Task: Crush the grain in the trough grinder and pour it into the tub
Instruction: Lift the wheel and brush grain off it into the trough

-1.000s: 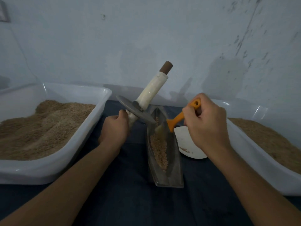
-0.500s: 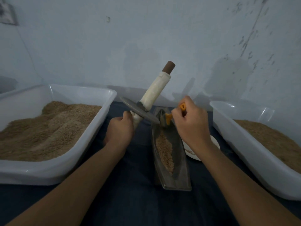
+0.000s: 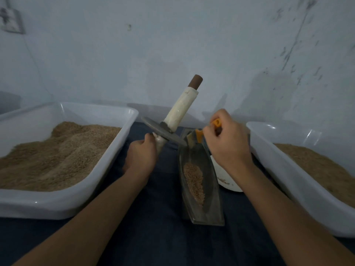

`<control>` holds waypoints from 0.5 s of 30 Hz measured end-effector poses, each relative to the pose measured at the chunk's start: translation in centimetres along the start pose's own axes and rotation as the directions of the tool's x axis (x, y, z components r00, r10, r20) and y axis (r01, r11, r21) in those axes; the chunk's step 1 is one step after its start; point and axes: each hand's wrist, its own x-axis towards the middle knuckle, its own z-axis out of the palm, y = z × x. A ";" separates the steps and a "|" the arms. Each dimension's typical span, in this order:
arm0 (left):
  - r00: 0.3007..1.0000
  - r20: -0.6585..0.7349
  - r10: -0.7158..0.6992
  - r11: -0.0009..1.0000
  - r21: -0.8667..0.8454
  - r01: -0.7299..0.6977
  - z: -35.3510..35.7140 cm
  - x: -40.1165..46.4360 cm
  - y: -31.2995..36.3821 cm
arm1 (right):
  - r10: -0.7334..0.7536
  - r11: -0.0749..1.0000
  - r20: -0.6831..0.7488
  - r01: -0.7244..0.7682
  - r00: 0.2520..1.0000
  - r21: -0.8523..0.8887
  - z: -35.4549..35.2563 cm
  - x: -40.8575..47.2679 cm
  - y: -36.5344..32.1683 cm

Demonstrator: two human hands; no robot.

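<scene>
Two white tubs flank my work area on the dark cloth: the left tub (image 3: 115, 150) holds a heaped mound of brown grain, and the right tub (image 3: 269, 150) holds a flatter layer. Which one receives the crushed grain I cannot tell from here.

Between them lies the metal trough (image 3: 211, 204), long axis pointing away from me. A narrow strip of grain (image 3: 194, 179) sits along its bottom, well short of the rim. Just right of the trough, partly under my wrist, rests a white dish (image 3: 224, 179).

My left hand (image 3: 141, 157) wraps the lower end of the roller handle (image 3: 180, 110), holding it tilted up and to the right. The wheel (image 3: 163, 132) hangs clear of the grain, its edge near the far tip of the trough.

My right hand (image 3: 228, 145) pinches the orange scraper (image 3: 199, 135), whose blade sits at the trough's far end.

Recommended procedure, as I judge it:
1. Draw the scraper along the trough walls to gather stray grain into the centre line.
2. Keep the wheel lifted so it does not scatter the strip.
3. Set the scraper aside, then lower the wheel squarely into the groove before rolling.
4. Apply even pressure; a skewed wheel may ride up the wall and spill grain.
</scene>
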 end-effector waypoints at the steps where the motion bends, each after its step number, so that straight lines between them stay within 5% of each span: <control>1: 1.000 0.002 -0.002 1.000 -0.002 0.002 0.0 0.0 0.0 | 0.007 1.000 0.034 -0.007 0.999 0.000 0.6 -0.1 0.2; 6: 1.000 0.017 -0.001 1.000 0.003 0.001 -0.1 -0.2 0.2 | 0.016 0.985 0.108 -0.035 0.994 0.169 1.7 -0.8 0.8; 15: 0.999 0.040 0.019 0.998 0.053 -0.021 -0.2 -0.7 0.2 | -0.002 0.982 0.136 -0.023 0.991 0.186 -0.9 -2.5 -0.5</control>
